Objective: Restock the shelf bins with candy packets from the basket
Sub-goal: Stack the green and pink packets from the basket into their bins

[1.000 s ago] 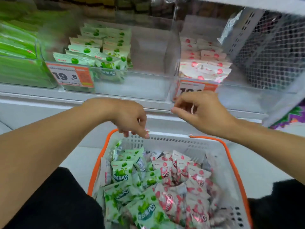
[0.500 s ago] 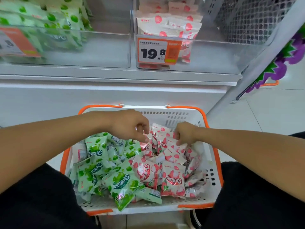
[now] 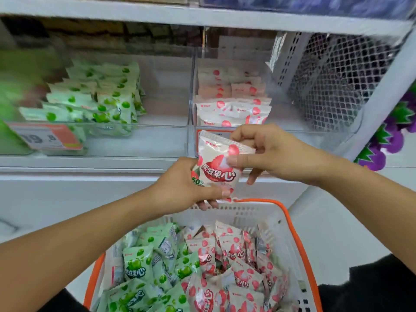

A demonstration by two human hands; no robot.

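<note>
Pink candy packet (image 3: 217,163) pinched between both hands' grip above basket (image 3: 290,224)

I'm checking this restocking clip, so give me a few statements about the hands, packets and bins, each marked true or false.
1. Both hands hold one pink candy packet. True: left hand, right hand.
2. The held packet is green. False: it is pink and white.
3. The basket holds green and pink packets. True.
4. The pink packet bin sits left of the green packet bin. False: it sits to the right.
5. The basket rim is blue. False: orange.
</note>
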